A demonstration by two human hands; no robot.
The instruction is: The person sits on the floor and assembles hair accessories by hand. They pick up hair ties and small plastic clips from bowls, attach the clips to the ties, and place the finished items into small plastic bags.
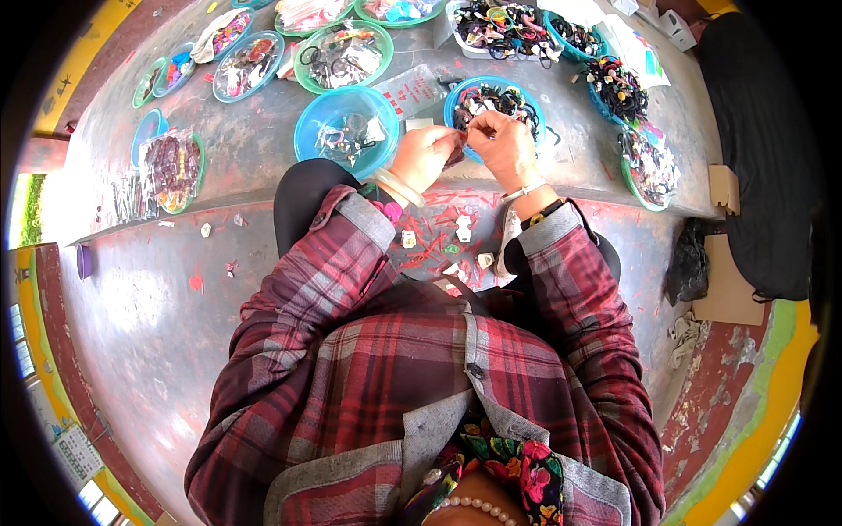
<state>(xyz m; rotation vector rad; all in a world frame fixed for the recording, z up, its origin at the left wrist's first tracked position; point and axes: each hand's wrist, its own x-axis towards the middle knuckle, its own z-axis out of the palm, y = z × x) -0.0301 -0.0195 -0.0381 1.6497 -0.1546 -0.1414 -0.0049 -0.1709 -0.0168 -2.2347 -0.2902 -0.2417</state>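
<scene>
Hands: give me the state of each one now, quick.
Left hand: fingers pinched shut on a small dark item, too small to identify.
Right hand: fingers pinched on the same small item, over the blue bowl.

Both forearms extend from the lower centre of the frame toward the upper centre, sleeves in red plaid with grey cuffs. Left hand (424, 156) and right hand (503, 145) meet just above centre, fingertips pinched together and touching. Wrists bent inward; a bangle on the left, bands on the right.
</scene>
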